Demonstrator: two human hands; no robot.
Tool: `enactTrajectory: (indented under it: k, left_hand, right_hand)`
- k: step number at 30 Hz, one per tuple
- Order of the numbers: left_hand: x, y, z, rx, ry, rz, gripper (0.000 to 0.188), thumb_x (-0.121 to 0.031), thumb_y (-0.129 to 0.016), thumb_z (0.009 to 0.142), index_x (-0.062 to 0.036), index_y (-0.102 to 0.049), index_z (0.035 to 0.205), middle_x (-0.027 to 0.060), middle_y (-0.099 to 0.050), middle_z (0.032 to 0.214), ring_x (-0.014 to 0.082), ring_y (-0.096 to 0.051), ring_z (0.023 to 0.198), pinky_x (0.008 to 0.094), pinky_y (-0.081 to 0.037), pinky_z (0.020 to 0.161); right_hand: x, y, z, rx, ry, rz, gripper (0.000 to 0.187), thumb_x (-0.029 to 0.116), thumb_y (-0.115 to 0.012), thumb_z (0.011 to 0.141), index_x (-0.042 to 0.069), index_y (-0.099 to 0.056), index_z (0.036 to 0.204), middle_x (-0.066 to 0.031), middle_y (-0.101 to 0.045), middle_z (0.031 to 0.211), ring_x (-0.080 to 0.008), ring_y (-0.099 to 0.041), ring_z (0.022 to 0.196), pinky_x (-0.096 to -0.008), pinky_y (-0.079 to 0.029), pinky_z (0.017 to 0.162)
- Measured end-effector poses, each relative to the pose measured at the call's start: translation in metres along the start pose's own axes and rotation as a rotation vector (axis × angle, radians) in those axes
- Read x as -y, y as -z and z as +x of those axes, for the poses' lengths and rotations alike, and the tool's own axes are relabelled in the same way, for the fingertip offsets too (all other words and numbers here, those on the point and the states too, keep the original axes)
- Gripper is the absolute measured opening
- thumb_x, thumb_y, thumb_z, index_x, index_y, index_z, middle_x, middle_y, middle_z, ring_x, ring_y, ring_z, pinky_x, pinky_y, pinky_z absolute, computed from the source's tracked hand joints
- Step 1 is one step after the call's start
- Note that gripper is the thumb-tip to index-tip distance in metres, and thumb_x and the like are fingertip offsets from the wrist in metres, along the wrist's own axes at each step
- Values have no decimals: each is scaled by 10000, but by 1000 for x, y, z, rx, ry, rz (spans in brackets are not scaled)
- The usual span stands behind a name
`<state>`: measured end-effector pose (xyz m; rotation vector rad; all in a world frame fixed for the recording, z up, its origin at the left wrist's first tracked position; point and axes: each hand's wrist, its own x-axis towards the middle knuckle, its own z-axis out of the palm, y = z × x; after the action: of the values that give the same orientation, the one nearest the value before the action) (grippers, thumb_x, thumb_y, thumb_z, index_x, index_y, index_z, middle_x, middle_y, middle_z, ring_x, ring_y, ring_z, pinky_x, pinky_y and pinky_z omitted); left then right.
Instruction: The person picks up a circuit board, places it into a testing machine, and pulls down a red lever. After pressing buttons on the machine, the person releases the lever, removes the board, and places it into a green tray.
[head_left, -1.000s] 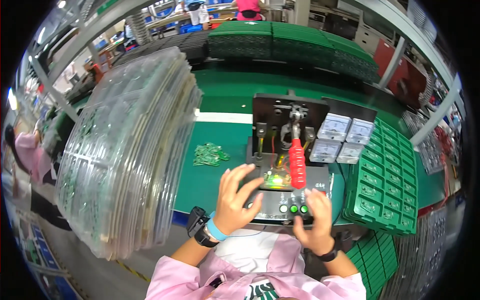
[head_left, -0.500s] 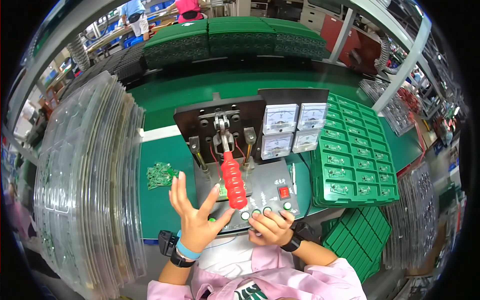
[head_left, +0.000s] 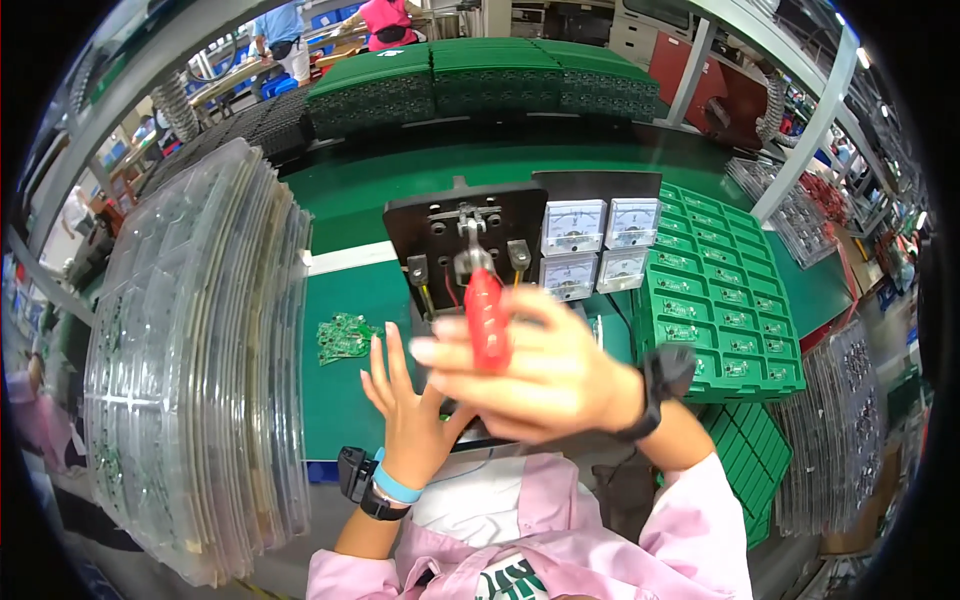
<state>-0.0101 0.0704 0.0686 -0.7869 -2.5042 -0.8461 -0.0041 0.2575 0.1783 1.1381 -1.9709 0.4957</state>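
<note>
A black test fixture (head_left: 412, 215) stands in front of me, with a toggle clamp and a red ribbed lever handle (head_left: 487, 325). My right hand (head_left: 545, 375), smeared by motion, is at this handle, its fingers passing behind it and the thumb at its right side. My left hand (head_left: 412, 430) rests low at the fixture's front left, fingers stretched and apart, thumb toward the fixture. Just beyond its fingertips lies a small pile of green circuit boards (head_left: 345, 338). My right hand hides most of the fixture's base and its buttons.
Four analog meters (head_left: 573, 228) stand right of the clamp. Further right is a green compartment tray (head_left: 690, 310) holding small boards. Tall stacks of clear plastic trays (head_left: 190, 370) rise at the left. Green tray stacks (head_left: 490, 85) line the back. Two people stand beyond.
My right hand has left the front buttons and come up to the red handle, which now sits higher. My left hand stays near the fixture's front left. The view has shifted slightly.
</note>
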Motion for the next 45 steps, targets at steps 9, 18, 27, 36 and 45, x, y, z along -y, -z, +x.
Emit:
enactTrajectory:
  k: [9, 18, 27, 36, 45]
  left_hand:
    - [39, 23, -1, -55, 163, 116, 505, -219, -646, 854, -107, -495, 1323, 178, -360, 1458, 362, -386, 1304, 575, -243, 1060]
    - [112, -3, 41, -40, -71, 324, 313, -16, -599, 790, -30, -607, 1102, 181, -613, 1179, 360, -577, 1079, 436, -470, 885]
    - [123, -8, 51, 31, -137, 246, 131, -72, -659, 773, -41, -698, 894, 138, -676, 934, 338, -618, 881, 440, -482, 795]
    - [55, 31, 42, -163, 7, -60, 148, 74, -582, 790, 11, -642, 909, 142, -659, 861, 341, -626, 833, 392, -502, 740]
    - [-6, 10, 32, 46, -483, -36, 305, 21, -561, 764, 20, -650, 1056, 163, -665, 1077, 291, -646, 1035, 366, -523, 874]
  right_hand:
    - [-34, -24, 20, -562, -113, -174, 350, 18, -580, 772, 6, -573, 1122, -184, -621, 1076, -280, -601, 1014, -416, -453, 886]
    - [24, -38, -52, 724, -408, -373, 263, 34, -563, 769, -83, -617, 999, -87, -582, 576, -201, -608, 494, -316, -461, 421]
    - [21, -24, -54, 661, -346, -258, 132, 58, -581, 751, -26, -579, 853, -119, -601, 634, -252, -623, 526, -339, -483, 439]
    - [-86, 178, -212, -51, -895, -633, 148, -57, -623, 738, 10, -629, 870, -136, -573, 902, -237, -610, 733, -323, -505, 617]
    - [-103, 228, -296, 320, -1533, -1181, 100, 82, -588, 833, 66, -671, 887, -116, -643, 1080, -299, -615, 991, -558, -426, 919]
